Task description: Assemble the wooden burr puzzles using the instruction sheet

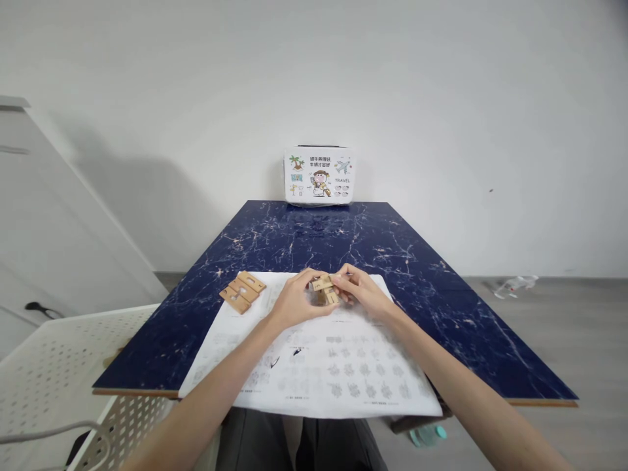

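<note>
Several light wooden puzzle pieces (pixel 328 296), marked with printed characters, are joined or held together between my two hands above the paper. My left hand (pixel 296 299) curls around them from the left, its thumb along the near side. From the right, my right hand (pixel 362 291) pinches the upper flat piece between thumb and fingers. How the pieces fit together is partly hidden by my fingers. To the left of my left hand lie three flat wooden pieces (pixel 243 292) with numbers and cut-out slots, side by side.
A large white instruction sheet (pixel 314 386) with printed diagrams covers the near part of the blue marbled table (pixel 324 239). A white illustrated case (pixel 318 175) stands at the far edge, against the wall. A white perforated rack (pixel 53 366) is at left. A plastic bottle (pixel 428 435) lies on the floor.
</note>
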Demonstrator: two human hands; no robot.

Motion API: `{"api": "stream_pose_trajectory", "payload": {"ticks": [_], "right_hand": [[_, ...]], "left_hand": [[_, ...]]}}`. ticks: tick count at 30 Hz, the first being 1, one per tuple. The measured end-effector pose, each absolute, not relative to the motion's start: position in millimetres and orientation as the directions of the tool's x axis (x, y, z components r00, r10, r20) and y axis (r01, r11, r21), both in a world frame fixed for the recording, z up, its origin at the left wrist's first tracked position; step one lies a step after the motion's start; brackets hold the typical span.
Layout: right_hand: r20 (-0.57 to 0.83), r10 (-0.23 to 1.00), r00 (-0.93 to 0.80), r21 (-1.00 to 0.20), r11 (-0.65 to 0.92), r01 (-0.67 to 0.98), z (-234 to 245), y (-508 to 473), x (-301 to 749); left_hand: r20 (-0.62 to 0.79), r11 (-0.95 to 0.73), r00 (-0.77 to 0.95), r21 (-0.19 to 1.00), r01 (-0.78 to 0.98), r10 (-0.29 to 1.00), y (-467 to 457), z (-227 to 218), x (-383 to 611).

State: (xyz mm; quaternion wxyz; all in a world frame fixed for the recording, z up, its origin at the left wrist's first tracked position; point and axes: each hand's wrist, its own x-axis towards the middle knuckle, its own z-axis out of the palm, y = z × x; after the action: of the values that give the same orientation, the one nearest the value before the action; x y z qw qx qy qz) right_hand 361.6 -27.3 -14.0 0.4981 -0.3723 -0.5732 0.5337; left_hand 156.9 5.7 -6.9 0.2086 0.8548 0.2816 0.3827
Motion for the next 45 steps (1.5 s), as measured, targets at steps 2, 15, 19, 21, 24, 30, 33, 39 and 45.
{"api": "stream_pose_trajectory", "payload": {"ticks": [2, 15, 19, 21, 24, 30, 33, 39, 45], "right_hand": [[0.164, 0.963, -0.214, -0.986, 0.154, -0.062, -13, -28, 361], [0.185, 0.953, -0.241, -0.981, 0.195, 0.016, -13, -29, 360], [0.185, 0.961, -0.208, -0.983, 0.184, -0.022, -10, -30, 359], [0.172, 0.963, -0.208, -0.985, 0.166, -0.049, -10, -30, 359], [0.131, 0.965, -0.228, -0.989, 0.112, -0.095, -12, -29, 360], [0.034, 0.972, -0.231, -0.987, -0.004, -0.160, -14, -26, 362], [0.023, 0.967, -0.255, -0.987, -0.018, -0.159, -12, -26, 364], [0.048, 0.979, -0.200, -0.988, 0.017, -0.153, -14, -24, 360], [0.191, 0.980, -0.055, -0.981, 0.190, -0.021, -18, -23, 359]], "left_hand": [[0.548, -0.766, 0.551, 0.559, 0.318, 0.629, 4, -7, 156], [0.621, -0.808, 0.521, 0.500, 0.312, 0.586, 9, -13, 155], [0.635, -0.822, 0.525, 0.484, 0.301, 0.567, 8, -12, 155], [0.643, -0.828, 0.523, 0.470, 0.306, 0.559, 7, -11, 156], [0.649, -0.836, 0.528, 0.450, 0.314, 0.548, 5, -9, 156], [0.659, -0.861, 0.554, 0.404, 0.310, 0.508, 5, -9, 155], [0.679, -0.878, 0.557, 0.374, 0.298, 0.478, 5, -10, 155], [0.650, -0.830, 0.517, 0.462, 0.314, 0.557, 4, -7, 159], [0.621, -0.682, 0.288, 0.624, 0.380, 0.729, 14, -7, 160]]}}
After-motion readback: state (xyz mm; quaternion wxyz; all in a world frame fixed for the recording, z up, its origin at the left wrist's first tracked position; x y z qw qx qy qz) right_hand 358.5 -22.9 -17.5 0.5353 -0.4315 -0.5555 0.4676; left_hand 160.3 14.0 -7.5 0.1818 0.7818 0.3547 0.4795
